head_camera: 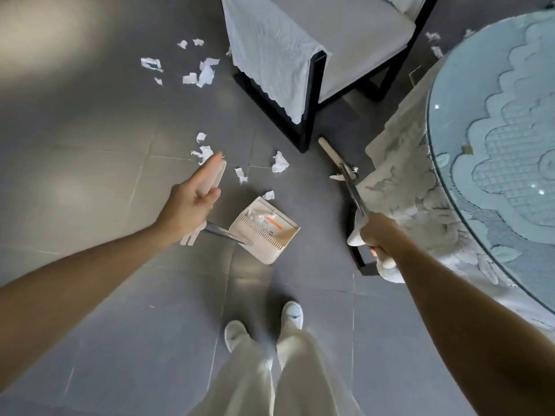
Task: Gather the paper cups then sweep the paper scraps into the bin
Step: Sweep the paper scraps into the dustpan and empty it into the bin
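Observation:
My left hand (192, 199) grips the long handle of a cream dustpan (264, 232) that rests on the grey tile floor with a few white scraps inside. My right hand (378, 235) is closed on the broom handle; the broom head (329, 147) reaches under the table's edge, near the chair leg. White paper scraps (279, 163) lie just beyond the dustpan, and another cluster of paper scraps (204, 72) lies farther off at the upper left. No paper cups or bin are in view.
A black-framed chair (303, 127) with a white cloth draped over it stands ahead. A round table (495, 145) with a lace cloth and glass top fills the right side. More scraps (434, 40) lie behind the chair. My feet (264, 325) stand below the dustpan.

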### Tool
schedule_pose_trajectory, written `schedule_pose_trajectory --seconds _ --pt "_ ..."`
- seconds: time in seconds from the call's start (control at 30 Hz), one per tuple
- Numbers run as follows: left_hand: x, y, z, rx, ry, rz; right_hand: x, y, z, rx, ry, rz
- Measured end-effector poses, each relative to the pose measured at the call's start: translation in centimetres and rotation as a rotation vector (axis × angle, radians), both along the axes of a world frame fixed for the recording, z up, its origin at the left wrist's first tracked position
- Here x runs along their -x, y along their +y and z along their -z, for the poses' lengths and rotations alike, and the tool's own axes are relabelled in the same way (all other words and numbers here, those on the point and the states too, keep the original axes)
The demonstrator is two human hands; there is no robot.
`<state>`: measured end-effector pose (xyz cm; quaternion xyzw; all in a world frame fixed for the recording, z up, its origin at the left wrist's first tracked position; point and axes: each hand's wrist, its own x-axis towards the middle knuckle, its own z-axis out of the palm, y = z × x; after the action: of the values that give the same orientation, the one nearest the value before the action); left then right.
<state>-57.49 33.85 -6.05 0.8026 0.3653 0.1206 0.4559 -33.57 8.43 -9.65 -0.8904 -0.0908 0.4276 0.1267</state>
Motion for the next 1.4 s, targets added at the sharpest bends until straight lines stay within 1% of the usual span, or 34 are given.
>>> schedule_pose_trajectory --seconds 0.17,0.23,0.37,0.43,0.5,0.63,0.77,0.87,0.9,1.1,1.17,1.23,1.33,1.4 --pt "-3.6 4.8 0.8 0.047 -0.024 0.069 -2.4 2.2 1.7 0.130 0.018 -0.022" --pt "-4.8 6.5 1.0 0.064 -0.035 0.118 -2.2 3.2 1.5 0.117 0.096 0.001" --pt "-7.0 10.4 1.6 0.098 -0.042 0.213 -1.2 6.1 0.2 0.080 0.181 -0.006" --pt "-8.0 12.8 1.6 0.116 -0.048 0.283 -1.7 7.6 -0.8 0.010 0.277 0.136" --pt "-9.1 15.4 1.5 0.133 -0.045 0.372 -1.6 8.9 -2.2 -0.031 0.326 0.312" --pt "-12.0 19.8 0.9 0.114 0.009 0.509 0.2 11.7 -3.6 -0.161 0.288 0.607" --pt "-15.1 22.1 -0.2 0.092 0.013 0.644 1.3 14.0 -3.6 -0.163 0.228 0.684" --pt "-18.1 22.8 -0.7 0.118 -0.013 0.714 0.3 15.1 -2.8 -0.174 0.203 0.823" --pt "-19.2 22.9 -0.8 0.123 -0.014 0.728 -0.3 15.5 -2.5 -0.165 0.189 0.837" --pt "-25.0 23.8 -0.4 0.106 0.002 0.759 -4.3 17.0 0.1 -0.093 0.064 0.719" --pt "-26.4 24.5 -0.6 0.105 0.003 0.778 -5.5 17.9 0.8 -0.068 0.052 0.697" --pt "-27.5 25.4 -0.9 0.098 0.009 0.773 -6.4 18.9 1.1 -0.060 0.104 0.691" --pt "-28.8 27.0 -0.9 0.070 0.000 0.800 -6.5 20.5 0.9 -0.053 0.235 0.692" --pt "-29.6 28.2 -0.7 0.074 -0.021 0.831 -6.0 21.4 0.2 -0.002 0.277 0.610"
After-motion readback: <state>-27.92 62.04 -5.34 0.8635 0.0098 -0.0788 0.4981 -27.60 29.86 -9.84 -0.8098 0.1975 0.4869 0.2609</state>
